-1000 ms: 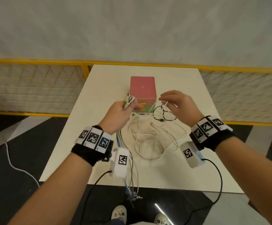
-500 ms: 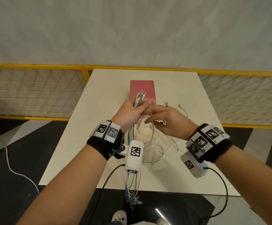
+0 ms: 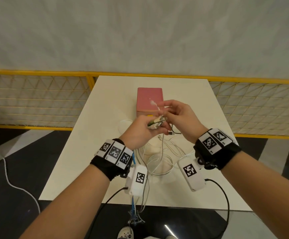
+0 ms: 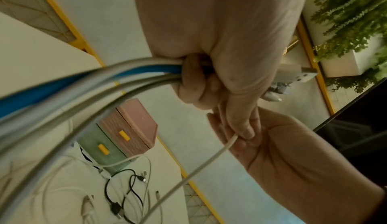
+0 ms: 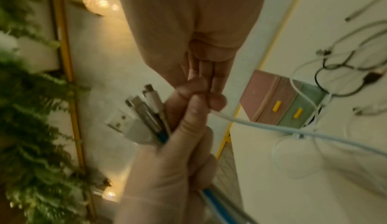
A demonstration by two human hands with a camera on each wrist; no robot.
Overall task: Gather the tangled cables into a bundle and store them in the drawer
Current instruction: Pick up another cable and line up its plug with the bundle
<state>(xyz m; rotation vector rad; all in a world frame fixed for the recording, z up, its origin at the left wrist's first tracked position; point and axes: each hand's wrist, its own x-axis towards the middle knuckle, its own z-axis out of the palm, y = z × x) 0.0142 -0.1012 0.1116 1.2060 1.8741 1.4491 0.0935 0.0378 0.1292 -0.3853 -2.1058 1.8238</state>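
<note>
- The left hand (image 3: 141,129) is fisted round a bundle of cable ends (image 5: 144,118), plugs sticking out past its thumb, the tails hanging off the near edge of the white table (image 3: 81,149).
- The gathering step looks only part done: a loose heap of white cables (image 3: 159,157) and a black cable (image 4: 130,192) lie on the table below the hands.
- The right hand (image 3: 180,118), touching the left, pinches one white cable (image 5: 261,124) between thumb and fingertips, seemingly feeding it into the left fist.
- Next, I'd judge, that end must be tucked in with the rest and the slack drawn up without snagging the heap.
- The drawer unit (image 3: 149,100) behind the hands has both drawers shut; one needs opening before storing.
</note>
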